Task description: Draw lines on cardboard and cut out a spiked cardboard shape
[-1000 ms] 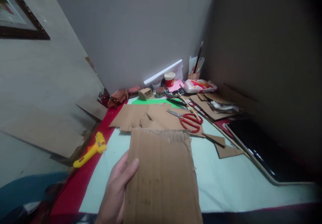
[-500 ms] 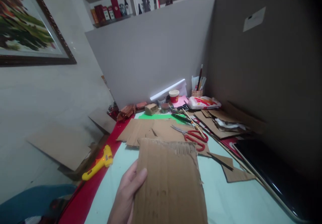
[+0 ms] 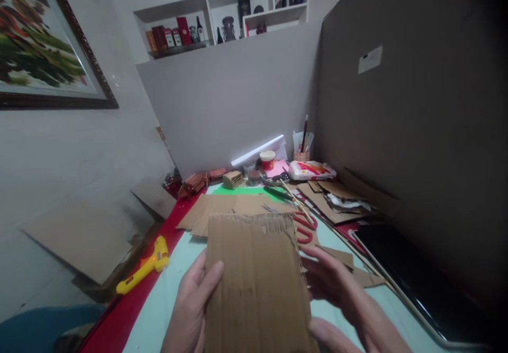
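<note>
A rectangular brown cardboard piece (image 3: 256, 284) is held upright at the bottom middle, its top edge torn and ragged. My left hand (image 3: 194, 295) grips its left side, thumb on the near face. At the right edge is my right hand (image 3: 341, 295), fingers apart and curved around that side; the thumb is close to the lower right edge. Behind the cardboard lie red-handled scissors (image 3: 305, 227), partly hidden by it, on flat cardboard sheets (image 3: 198, 210).
A yellow glue gun (image 3: 145, 268) lies on the red cloth at left. A black tablet-like slab (image 3: 408, 273) and stacked cardboard (image 3: 321, 205) lie at right. Farther back are a paper cup (image 3: 267, 160), a pen holder (image 3: 302, 155) and a white-red packet (image 3: 312, 170).
My right hand has come into view at the cardboard's right side. The cardboard and my left hand appear slightly farther left, and the whole view has shifted.
</note>
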Demonstrator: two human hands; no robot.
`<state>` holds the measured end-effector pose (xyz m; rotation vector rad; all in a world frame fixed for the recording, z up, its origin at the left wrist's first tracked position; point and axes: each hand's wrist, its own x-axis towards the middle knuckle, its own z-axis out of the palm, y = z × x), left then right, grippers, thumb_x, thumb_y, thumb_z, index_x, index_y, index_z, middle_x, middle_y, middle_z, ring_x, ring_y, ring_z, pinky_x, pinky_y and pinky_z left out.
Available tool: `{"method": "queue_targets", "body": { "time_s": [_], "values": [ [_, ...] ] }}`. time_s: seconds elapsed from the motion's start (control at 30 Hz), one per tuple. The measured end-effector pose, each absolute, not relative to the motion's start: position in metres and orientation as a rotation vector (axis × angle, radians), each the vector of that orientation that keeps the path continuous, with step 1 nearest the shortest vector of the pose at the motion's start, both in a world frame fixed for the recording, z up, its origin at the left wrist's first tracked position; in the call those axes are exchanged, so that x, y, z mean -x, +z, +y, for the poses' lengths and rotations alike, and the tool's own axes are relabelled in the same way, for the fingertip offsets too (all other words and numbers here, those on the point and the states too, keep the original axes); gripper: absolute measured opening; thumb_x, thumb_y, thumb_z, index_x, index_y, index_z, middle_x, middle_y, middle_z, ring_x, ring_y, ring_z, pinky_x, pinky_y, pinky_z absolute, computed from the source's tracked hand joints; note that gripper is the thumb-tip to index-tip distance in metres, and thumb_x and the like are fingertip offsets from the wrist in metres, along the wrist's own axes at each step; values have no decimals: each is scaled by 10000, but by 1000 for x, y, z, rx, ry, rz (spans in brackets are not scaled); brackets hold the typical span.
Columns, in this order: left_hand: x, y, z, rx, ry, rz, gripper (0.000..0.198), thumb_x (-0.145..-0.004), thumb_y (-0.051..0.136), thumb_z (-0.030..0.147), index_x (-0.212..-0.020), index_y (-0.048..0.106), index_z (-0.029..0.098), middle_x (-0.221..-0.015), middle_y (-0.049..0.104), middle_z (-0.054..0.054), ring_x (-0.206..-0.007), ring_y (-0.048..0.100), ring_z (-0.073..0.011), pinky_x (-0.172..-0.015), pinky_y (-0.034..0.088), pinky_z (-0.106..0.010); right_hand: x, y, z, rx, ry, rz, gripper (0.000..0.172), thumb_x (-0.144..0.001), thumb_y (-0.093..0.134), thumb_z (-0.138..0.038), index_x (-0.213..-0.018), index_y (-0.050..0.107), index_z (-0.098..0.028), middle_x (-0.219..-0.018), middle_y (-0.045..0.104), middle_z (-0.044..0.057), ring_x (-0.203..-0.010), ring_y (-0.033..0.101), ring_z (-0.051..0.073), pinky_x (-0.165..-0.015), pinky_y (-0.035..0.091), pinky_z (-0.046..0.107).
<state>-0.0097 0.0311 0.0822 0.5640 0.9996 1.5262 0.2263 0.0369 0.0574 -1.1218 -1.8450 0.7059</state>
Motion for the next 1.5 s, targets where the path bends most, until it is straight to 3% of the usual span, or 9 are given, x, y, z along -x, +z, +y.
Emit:
{"method": "queue_targets", "body": {
  "time_s": [0.2, 0.33, 0.5, 0.7, 0.93, 1.1, 1.3, 1.43, 1.5],
  "values": [
    [8, 75, 33, -603, 1532, 1092, 776, -767, 839, 306, -1454, 494, 203, -1266, 734, -141, -1144, 706, -334, -953, 576, -427, -187, 68, 69, 896, 1455, -1307, 569, -949, 618, -522, -1400, 353, -297, -1137, 763, 86, -1035, 738, 267, -845, 600, 395],
    [8, 73, 36, -561, 1480, 1174, 831, -751, 849, 268, -1469, 444, 167, -1250, 734, -169, -1147, 702, -345, -899, 602, -432, -175, 74, 89, 878, 1348, -1338, 482, -954, 596, -516, -1309, 379, -274, -1060, 771, 52, -1013, 727, 221, -855, 574, 340],
    [21, 89, 54, -628, 1620, 1239, 687, -709, 872, 224, -1330, 595, 122, -1099, 784, -149, -1057, 740, -339, -867, 624, -412, -177, 80, 128, 961, 1138, -1751, 459, -1063, 234, -529, -1169, 557, -221, -1003, 736, 62, -893, 721, 206, -766, 566, 322],
    [37, 89, 78, -583, 1803, 1281, 608, -741, 850, 173, -1314, 648, 210, -1155, 777, -87, -1060, 743, -290, -879, 634, -388, -175, 57, 142, 1158, 738, -2209, 131, -918, 501, -281, -872, 579, -186, -850, 671, 118, -803, 628, 305, -716, 428, 403],
    [47, 89, 87, -373, 1947, 1343, 464, -815, 790, 182, -1264, 681, 224, -1286, 733, -38, -1277, 632, -254, -987, 586, -315, -172, 55, 122, 1219, 661, -2447, 194, -951, 552, -289, -1066, 606, -143, -1066, 660, 178, -933, 614, 344, -784, 446, 450],
    [46, 101, 81, -247, 2048, 1298, 452, -841, 766, 192, -1268, 684, 317, -1376, 684, 60, -1382, 537, -227, -1054, 553, -305, -167, 52, 120, 1208, 700, -2461, 625, -879, 710, -382, -1419, 484, -163, -1302, 625, 178, -1160, 593, 349, -952, 468, 458],
    [47, 95, 82, -273, 1963, 1327, 408, -848, 769, 193, -1240, 697, 276, -1237, 757, 27, -1300, 612, -234, -1033, 567, -312, -180, 58, 129, 1316, 607, -2352, 375, -948, 619, -333, -1290, 538, -204, -1161, 678, 88, -1026, 669, 233, -850, 534, 319],
    [45, 89, 83, -283, 1889, 1324, 375, -843, 755, 158, -1208, 698, 218, -1050, 801, -6, -1049, 742, -226, -947, 612, -330, -201, 55, 155, 1427, 338, -2295, 420, -1012, 438, -272, -1409, 463, -139, -1339, 589, 196, -1217, 567, 344, -990, 470, 476],
    [43, 87, 82, -304, 1829, 1324, 382, -840, 746, 139, -1214, 682, 179, -1001, 805, -29, -948, 765, -218, -896, 629, -325, -209, 48, 169, 1497, 211, -2285, 377, -994, 405, -227, -1309, 553, -80, -1295, 601, 257, -1194, 547, 434, -959, 450, 561]
  ]
}}
